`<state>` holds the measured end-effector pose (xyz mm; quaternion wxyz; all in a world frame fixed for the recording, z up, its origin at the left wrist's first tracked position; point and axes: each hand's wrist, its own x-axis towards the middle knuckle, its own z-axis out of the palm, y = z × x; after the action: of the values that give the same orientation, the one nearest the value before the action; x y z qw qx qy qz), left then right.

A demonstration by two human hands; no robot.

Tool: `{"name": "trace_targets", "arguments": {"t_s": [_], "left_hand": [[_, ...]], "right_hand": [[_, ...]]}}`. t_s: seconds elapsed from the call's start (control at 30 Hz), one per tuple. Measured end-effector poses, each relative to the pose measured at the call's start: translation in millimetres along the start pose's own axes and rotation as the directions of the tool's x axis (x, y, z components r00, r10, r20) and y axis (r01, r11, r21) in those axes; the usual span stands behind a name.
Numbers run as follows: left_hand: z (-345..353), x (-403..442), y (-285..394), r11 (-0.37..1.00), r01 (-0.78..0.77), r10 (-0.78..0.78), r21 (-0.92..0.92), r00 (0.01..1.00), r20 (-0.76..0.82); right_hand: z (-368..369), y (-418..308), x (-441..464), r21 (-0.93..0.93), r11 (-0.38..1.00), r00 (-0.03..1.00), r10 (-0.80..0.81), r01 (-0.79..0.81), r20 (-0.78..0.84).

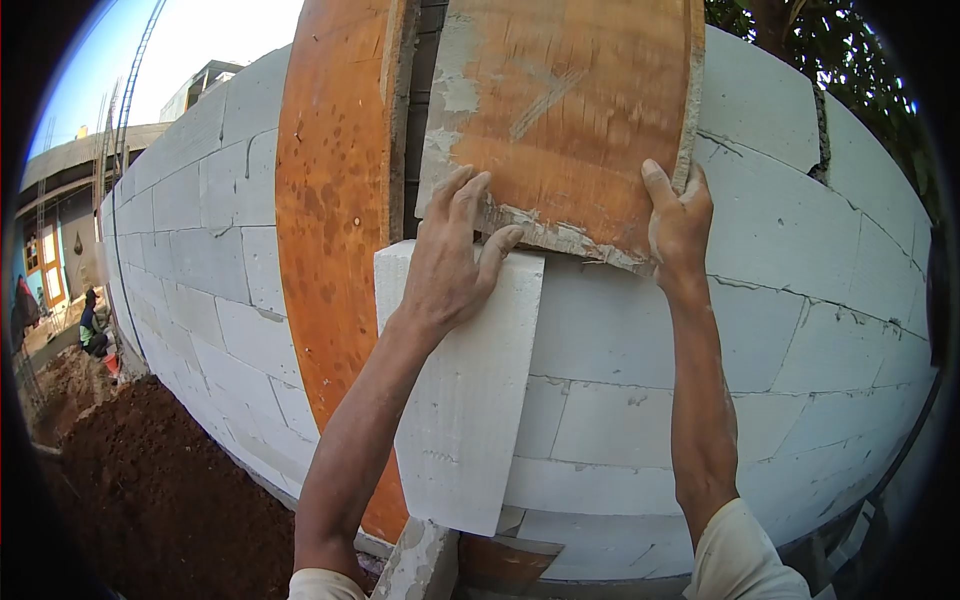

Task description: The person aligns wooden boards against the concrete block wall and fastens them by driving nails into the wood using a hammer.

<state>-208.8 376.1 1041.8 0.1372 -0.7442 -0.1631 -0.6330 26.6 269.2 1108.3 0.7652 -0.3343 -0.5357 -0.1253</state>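
A worn orange-brown plywood panel (570, 120), with cement along its left and lower edges, stands against the wall at top centre. My left hand (452, 255) is at its lower left corner, fingers against the face and thumb by the bottom edge, just above a white block. My right hand (682, 228) grips the lower right edge, thumb on the face and the other fingers partly hidden behind. Below my left hand, the long white lightweight block (465, 400) stands upright under the panel, its foot near a rough grey concrete piece (425, 560).
A tall plywood board (335, 200) stands left of the panel, with a dark gap between them. White block wall (620, 420) runs to both sides. Brown soil (150, 490) is heaped at lower left. A person (93, 325) sits far left near an orange bucket (112, 364).
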Motion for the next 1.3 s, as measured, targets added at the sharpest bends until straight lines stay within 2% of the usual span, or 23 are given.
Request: {"name": "trace_targets", "arguments": {"t_s": [0.03,0.1,0.13,0.2,0.27,0.37,0.43,0.5,0.57,0.63,0.7,0.73,0.8,0.83,0.9,0.97,1.03,1.2,1.27,1.3], "left_hand": [[-1,-2,0,0.998,-0.065,0.062,-0.026,0.992,-0.108],[-16,-8,6,0.992,-0.129,0.127,-0.003,0.977,-0.173],[-24,-12,14,0.983,-0.18,0.181,0.028,0.956,-0.229],[-31,-25,35,0.962,-0.266,0.272,0.064,0.909,-0.315],[-34,-44,61,0.953,-0.297,0.298,0.054,0.898,-0.322],[-24,-74,107,0.941,-0.323,0.284,-0.099,0.916,-0.284],[-13,-91,130,0.921,-0.333,0.293,-0.204,0.934,-0.202],[0,-104,151,0.896,-0.302,0.274,-0.327,0.953,-0.128],[14,-114,168,0.851,-0.32,0.298,-0.417,0.947,-0.12],[26,-125,182,0.842,-0.258,0.244,-0.475,0.965,-0.092],[39,-137,191,0.787,-0.278,0.275,-0.55,0.957,-0.09],[44,-143,196,0.793,-0.235,0.237,-0.562,0.969,-0.071],[49,-148,207,0.802,-0.18,0.201,-0.569,0.979,-0.027],[52,-149,213,0.783,-0.18,0.217,-0.595,0.976,-0.01],[58,-150,223,0.79,-0.157,0.195,-0.593,0.981,0.001],[60,-151,231,0.779,-0.15,0.219,-0.609,0.975,0.04],[61,-153,237,0.794,-0.115,0.175,-0.596,0.984,0.044],[62,-159,245,0.833,-0.102,0.149,-0.544,0.988,0.043],[52,-153,249,0.799,-0.114,0.182,-0.591,0.982,0.056],[50,-151,247,0.807,-0.091,0.164,-0.584,0.984,0.074]], "right_hand": [[-16,5,0,-0.005,1.0,1.0,-0.009,0.009,-0.007],[-55,12,-2,0.263,0.954,0.989,0.147,-0.144,0.009],[-72,13,-8,0.247,0.96,0.99,0.138,-0.13,-0.015],[-110,13,-23,0.385,0.86,0.938,0.344,-0.335,0.047],[-143,20,-45,0.447,0.808,0.91,0.414,-0.385,0.037],[-186,26,-86,0.505,0.771,0.901,0.432,-0.388,0.033],[-215,33,-111,0.495,0.78,0.895,0.446,-0.383,-0.01],[-248,43,-134,0.606,0.659,0.864,0.493,-0.446,0.099],[-275,59,-156,0.773,0.508,0.922,0.276,-0.38,0.272],[-284,46,-172,0.765,0.569,0.953,0.146,-0.3,0.266],[-307,29,-188,0.783,0.447,0.901,0.258,-0.432,0.349],[-313,24,-195,0.784,0.467,0.911,0.269,-0.408,0.313],[-319,19,-209,0.835,0.303,0.871,0.337,-0.46,0.358],[-324,17,-214,0.842,0.317,0.878,0.354,-0.437,0.323],[-337,17,-222,0.845,0.238,0.836,0.419,-0.479,0.355],[-350,18,-229,0.863,0.224,0.843,0.421,-0.454,0.334],[-364,18,-233,0.873,0.209,0.85,0.412,-0.44,0.329],[-375,-5,-238,0.856,0.185,0.852,0.326,-0.482,0.41],[-384,0,-244,0.849,0.228,0.85,0.366,-0.477,0.38],[-388,0,-247,0.839,0.303,0.877,0.32,-0.452,0.357]]}}
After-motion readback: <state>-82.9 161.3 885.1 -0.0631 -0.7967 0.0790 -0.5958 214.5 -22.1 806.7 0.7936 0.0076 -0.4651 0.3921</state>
